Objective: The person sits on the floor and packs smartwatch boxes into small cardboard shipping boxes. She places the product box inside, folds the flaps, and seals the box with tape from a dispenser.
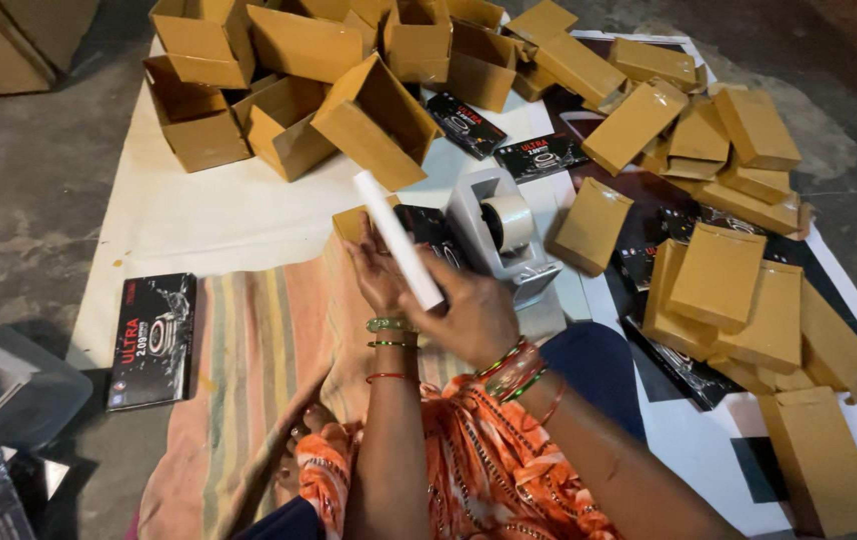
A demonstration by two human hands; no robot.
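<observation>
- The right hand grips the near end of a white strip, fingers closed around it.
- The left hand lies behind the strip's middle, palm open and fingers spread; whether it presses on the strip I cannot tell.
- The strip is held in the air above the striped cloth, just in front of the tape dispenser and a small black box.
- Its long axis runs on a diagonal: the near end points toward the person's right, the far end up and away to the left, toward the open cardboard boxes.
- Risk: held at one end only, the strip could sag, bend or slip from the grip.
- Risk: the free far end, swung round, could knock the open boxes or catch on the dispenser.
</observation>
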